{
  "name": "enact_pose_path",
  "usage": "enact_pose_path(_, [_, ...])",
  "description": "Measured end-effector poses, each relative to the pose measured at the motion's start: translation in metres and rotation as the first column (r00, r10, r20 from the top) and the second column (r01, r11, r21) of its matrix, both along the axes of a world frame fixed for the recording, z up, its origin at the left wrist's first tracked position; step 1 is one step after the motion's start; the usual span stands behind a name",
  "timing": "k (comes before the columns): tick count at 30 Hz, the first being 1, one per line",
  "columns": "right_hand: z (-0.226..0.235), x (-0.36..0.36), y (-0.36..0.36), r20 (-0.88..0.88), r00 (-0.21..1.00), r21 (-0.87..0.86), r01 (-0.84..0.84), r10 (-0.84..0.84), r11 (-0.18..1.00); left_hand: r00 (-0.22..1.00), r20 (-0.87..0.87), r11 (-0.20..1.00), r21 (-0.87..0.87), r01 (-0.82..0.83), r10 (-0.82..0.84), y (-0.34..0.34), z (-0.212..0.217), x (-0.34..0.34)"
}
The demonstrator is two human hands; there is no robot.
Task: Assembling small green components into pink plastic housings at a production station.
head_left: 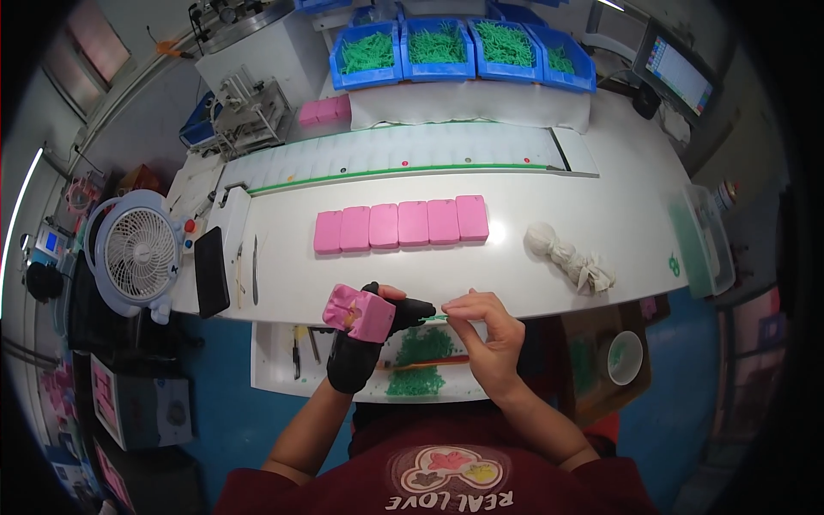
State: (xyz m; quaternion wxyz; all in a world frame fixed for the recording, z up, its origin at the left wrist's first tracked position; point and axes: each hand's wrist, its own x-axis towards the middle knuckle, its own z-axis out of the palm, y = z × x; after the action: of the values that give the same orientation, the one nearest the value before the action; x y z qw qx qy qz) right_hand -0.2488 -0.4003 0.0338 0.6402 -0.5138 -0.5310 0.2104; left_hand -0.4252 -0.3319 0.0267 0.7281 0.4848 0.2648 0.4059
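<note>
My left hand (pixel 365 339), in a black glove with some bare fingertips, holds a pink block-shaped mould (pixel 374 318) over the open drawer. The mould's left end is uneven, with a small yellowish mark in it. My right hand (pixel 487 335) is bare. Its thumb and forefinger pinch a thin green piece (pixel 439 318) that reaches the gloved fingertips of my left hand. Beneath both hands, green scraps (pixel 421 345) lie in the white drawer (pixel 292 388). On the white table, several pink blocks (pixel 400 225) stand side by side in a row.
Behind the row runs a conveyor (pixel 386 154) with a green edge. Blue bins (pixel 440 53) of green pieces stand at the back. A fan (pixel 137 249), a black tablet-like slab (pixel 211 271) and thin tools (pixel 255 270) are left; a knotted white cloth (pixel 568 256) and white cup (pixel 625 358) are right.
</note>
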Motion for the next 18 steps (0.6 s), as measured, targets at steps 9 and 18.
enact_pose_path(9, [-0.006,0.003,0.004,-0.026,1.0,0.017,-0.011,0.011,1.0,0.998,-0.04,0.998,0.045,0.042,-0.04,0.007,-0.003,0.0])
enact_pose_path(18, [-0.013,0.002,0.007,-0.505,0.836,0.009,-0.243,0.214,0.97,0.999,-0.013,0.998,0.042,0.039,-0.038,0.009,0.0,0.001])
